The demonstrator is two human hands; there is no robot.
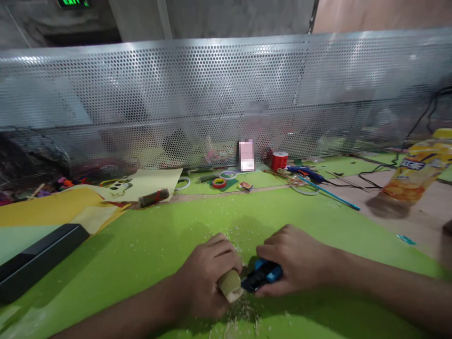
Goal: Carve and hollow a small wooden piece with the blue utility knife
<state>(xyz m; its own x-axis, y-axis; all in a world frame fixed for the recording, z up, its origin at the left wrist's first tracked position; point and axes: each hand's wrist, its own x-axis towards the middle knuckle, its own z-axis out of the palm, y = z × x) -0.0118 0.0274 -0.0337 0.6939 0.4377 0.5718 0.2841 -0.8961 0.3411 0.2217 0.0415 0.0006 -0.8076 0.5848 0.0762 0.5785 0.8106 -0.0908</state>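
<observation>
Fingers of my left hand [212, 270] are wrapped round a short, stubby tan piece that looks like bamboo or wood [230, 284], its pale cut end facing me. My right hand [294, 259] grips a blue and black utility knife [263, 274]. The knife's front end is right beside the cut end of the piece; whether the blade touches it I cannot tell. Pale shavings [243, 313] lie below and around both hands on a bright green sheet [148, 263].
A long black box-like object [42, 259] and yellow paper [52, 207] lie left. Along the back are red tape [219, 183], a red spool [279, 161], a blue glue gun [307, 173] and a perforated metal screen [141, 103]. A drink bottle [416, 169] stands right.
</observation>
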